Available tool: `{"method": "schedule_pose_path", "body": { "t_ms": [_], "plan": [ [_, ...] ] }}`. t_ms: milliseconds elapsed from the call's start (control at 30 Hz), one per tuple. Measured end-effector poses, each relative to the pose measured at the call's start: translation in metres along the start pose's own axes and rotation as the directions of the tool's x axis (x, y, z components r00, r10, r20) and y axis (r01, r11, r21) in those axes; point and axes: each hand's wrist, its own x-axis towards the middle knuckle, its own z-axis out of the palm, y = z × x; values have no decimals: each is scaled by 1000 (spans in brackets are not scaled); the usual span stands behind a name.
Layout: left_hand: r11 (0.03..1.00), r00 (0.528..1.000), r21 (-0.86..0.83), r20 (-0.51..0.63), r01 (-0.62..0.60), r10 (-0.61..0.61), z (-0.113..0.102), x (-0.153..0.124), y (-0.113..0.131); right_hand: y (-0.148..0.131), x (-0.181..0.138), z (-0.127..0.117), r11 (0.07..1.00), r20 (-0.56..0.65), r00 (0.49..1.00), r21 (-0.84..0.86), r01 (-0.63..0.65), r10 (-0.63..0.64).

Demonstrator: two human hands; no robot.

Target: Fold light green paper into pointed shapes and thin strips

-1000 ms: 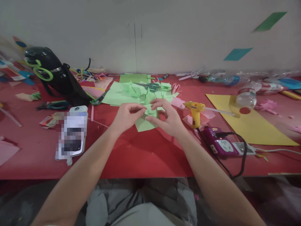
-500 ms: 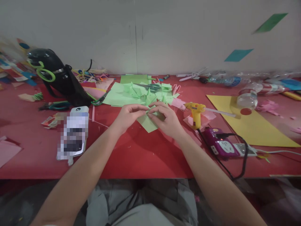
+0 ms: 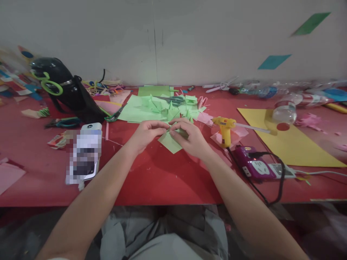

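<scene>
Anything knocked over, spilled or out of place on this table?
Yes: at the right, a clear bottle lies on its side instead of standing, its red cap end over the yellow sheet. No spill shows. The near green sheet has no visible tear.

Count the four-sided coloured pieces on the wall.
2: a green piece at the upper right, and a blue piece lower and further left. Both show whole; nothing suggests a hidden one.

In front of me a grey wall (image 3: 103,36) is standing behind the red table (image 3: 162,180), a green patch (image 3: 311,24) and a blue patch (image 3: 274,62) showing at right.
</scene>
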Motion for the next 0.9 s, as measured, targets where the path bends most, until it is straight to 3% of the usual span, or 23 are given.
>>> {"method": "schedule_pose_path", "body": {
  "t_ms": [433, 633, 900],
  "plan": [
    [965, 988, 212, 26, -153, 151, -1, -2, 0, 7, -2, 4, 996, -91, 994, 74, -48, 55],
    [908, 973, 351, 72, -231, 220, 1, -6, 3, 13, 0, 3, 943, -55, 953, 167, -287, 299],
    [896, 957, 336, 89, -289, 275, 4, -5, 0, 17, 3, 2, 941, -106, 958, 241, -236, 267]
  ]
}}
